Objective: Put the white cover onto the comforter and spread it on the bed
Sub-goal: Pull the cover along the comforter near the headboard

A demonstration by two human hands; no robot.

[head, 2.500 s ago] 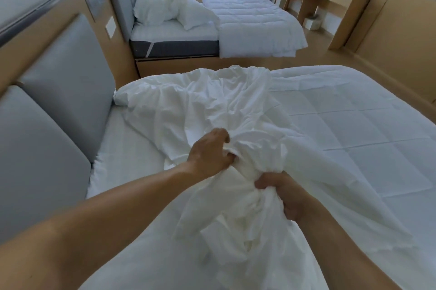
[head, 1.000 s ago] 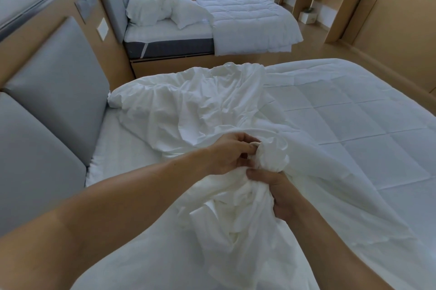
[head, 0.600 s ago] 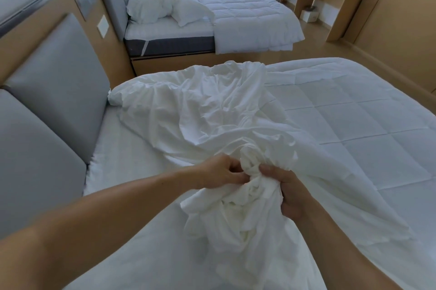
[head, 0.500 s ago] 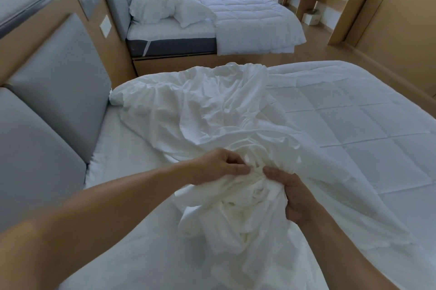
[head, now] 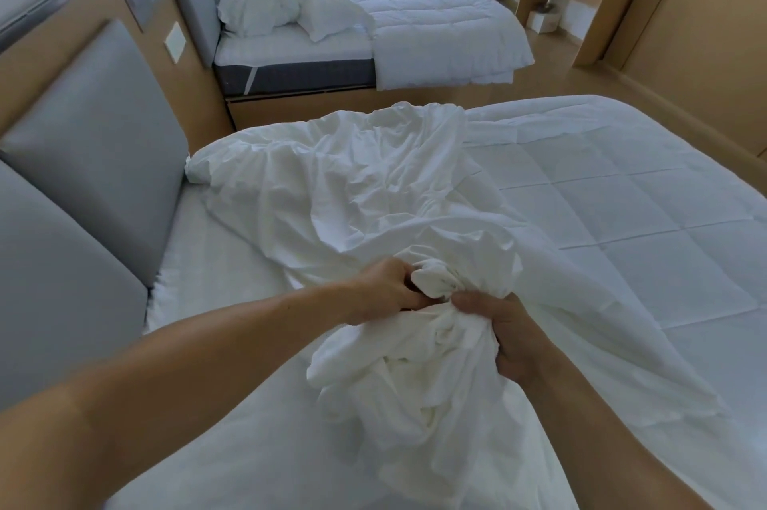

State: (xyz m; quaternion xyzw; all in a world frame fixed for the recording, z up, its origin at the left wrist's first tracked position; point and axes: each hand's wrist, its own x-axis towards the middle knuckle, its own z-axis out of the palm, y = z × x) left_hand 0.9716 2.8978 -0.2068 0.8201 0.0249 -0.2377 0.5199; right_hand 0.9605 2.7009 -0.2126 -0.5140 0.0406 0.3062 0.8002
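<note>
At the far left, the grey padded headboard point(head: 95, 144) runs along the side of the near bed point(head: 207, 273), with a strip of bare sheet showing just beside it. The white cover point(head: 352, 186) lies crumpled from a corner close to the headboard and comes diagonally toward the person, narrowing into a twisted bunch at the hands.

The left hand point(head: 384, 291) has its fingers curled round a knot of that bunch from the left. The right hand point(head: 512, 341), touching it or nearly so, clamps the gathered cloth from the right and a little nearer. Each grip is closed on the cover. More of the cover hangs in loose folds below and nearer than the hands.

To the right, the quilted comforter point(head: 622, 219) lies flat across the rest of the bed, reaching to the far and right edges. The cover's right border rests on top of it.

So most of the cover lies far and left of the grip, while the comforter lies right of it. The right hand is the nearer one to the comforter. The person is probably gathering the cover to find an opening or a corner, and the comforter is not yet inside. The next move would likely have to carry the bunch rightward, against the way the cover trails. No opening or corner shows in the bunch, so which end is held cannot be told.
</note>
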